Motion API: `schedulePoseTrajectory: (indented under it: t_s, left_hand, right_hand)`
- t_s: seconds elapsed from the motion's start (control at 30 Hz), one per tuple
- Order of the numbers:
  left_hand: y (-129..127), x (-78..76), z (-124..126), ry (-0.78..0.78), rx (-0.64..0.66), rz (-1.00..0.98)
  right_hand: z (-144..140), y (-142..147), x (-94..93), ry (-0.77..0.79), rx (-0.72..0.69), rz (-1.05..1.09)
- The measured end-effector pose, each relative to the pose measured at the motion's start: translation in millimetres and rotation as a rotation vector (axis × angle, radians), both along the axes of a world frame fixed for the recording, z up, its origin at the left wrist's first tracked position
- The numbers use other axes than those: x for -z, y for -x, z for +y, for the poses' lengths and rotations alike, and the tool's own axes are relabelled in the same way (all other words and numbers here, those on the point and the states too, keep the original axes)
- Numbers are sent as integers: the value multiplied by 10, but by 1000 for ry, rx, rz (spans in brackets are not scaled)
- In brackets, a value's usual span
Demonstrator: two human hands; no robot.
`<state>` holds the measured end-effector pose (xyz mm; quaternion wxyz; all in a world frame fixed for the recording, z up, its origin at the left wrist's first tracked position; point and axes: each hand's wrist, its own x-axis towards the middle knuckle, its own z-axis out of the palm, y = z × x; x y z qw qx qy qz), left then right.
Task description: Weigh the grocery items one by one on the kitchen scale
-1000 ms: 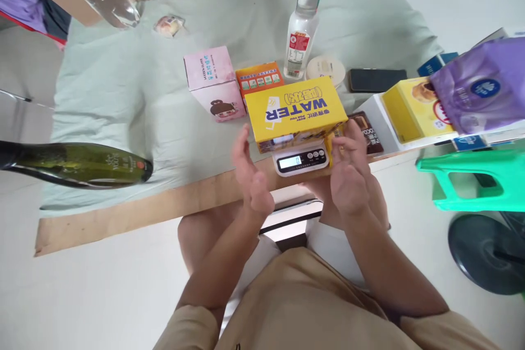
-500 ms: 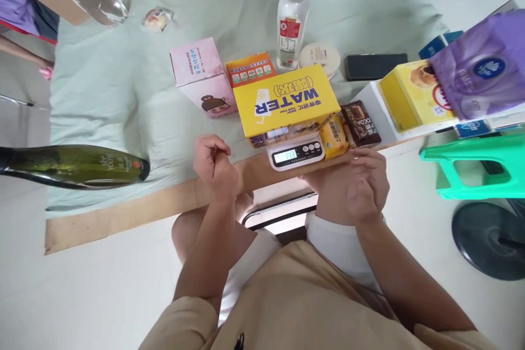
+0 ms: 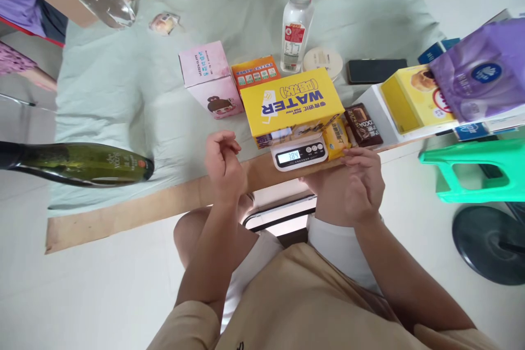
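Observation:
A yellow box [image 3: 292,103] printed WATER rests on a small white digital scale [image 3: 301,155] whose display reads 384. My left hand [image 3: 222,164] hovers left of the scale with its fingers curled and nothing in them. My right hand [image 3: 361,185] lies just right of and below the scale, fingers loosely bent, empty, fingertips near a yellow snack packet [image 3: 335,138]. A brown cocoa packet [image 3: 362,124] lies beside that.
A pink carton [image 3: 210,77], an orange box [image 3: 255,72], a clear bottle [image 3: 297,27], a round lid [image 3: 322,59] and a phone [image 3: 376,70] lie on the green cloth [image 3: 123,93]. A dark green bottle [image 3: 77,163] lies left. Boxes and a purple pack [image 3: 479,82] sit right, above a green stool [image 3: 476,172].
Both hands let go of the yellow box and drew back toward me. The left hand's fingers curled in. The scale reading rose from 0 to 384.

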<state>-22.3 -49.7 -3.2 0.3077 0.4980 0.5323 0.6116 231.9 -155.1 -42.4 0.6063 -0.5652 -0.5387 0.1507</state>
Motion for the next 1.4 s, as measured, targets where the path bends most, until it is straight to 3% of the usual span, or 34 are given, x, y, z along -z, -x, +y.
schedulePoseTrajectory:
  t_s: [0.13, 0.23, 0.33, 0.43, 0.5, 0.63, 0.73, 0.9, 1.07, 1.13, 1.23, 1.3, 1.4]
  left_hand:
    - [42, -5, -13, 40, 47, -19]
    - [46, -31, -14, 81, 65, -40]
    - [24, -78, 0, 102, 68, -44]
    - [2, -124, 7, 103, 85, -33]
    - [0, -134, 8, 103, 109, -23]
    - [42, -91, 15, 114, 151, -3]
    - [102, -45, 16, 122, 163, 7]
    - [216, -58, -3, 113, 147, 2]
    - [312, -138, -19, 82, 115, -15]
    - [329, -162, -15, 70, 105, -8]
    - [324, -183, -2, 64, 101, 22]
    - [307, -182, 8, 70, 105, 56]
    - [286, -152, 23, 89, 106, 121]
  right_hand:
    - [-2, -23, -45, 36, -6, -46]
    - [141, -94, -277, 50, -24, -201]
    - [494, -154, -737, 64, -144, -468]
    - [989, -127, -1244, 229, -397, -779]
    - [1318, -60, -1488, 323, -527, -959]
    - [1784, 117, -1695, 496, -706, -1249]
    - [1908, 243, -1748, 608, -749, -1358]
    - [1824, 290, -1917, 651, -700, -1449]
    - [1695, -159, -2418, 416, -616, -1346]
    - [1723, -399, -2685, 386, -510, -1241]
    - [1910, -695, -2982, 501, -234, -1081]
    - [2127, -853, -3039, 619, -23, -1008]
    - [2530, -1109, -2887, 734, 158, -932]
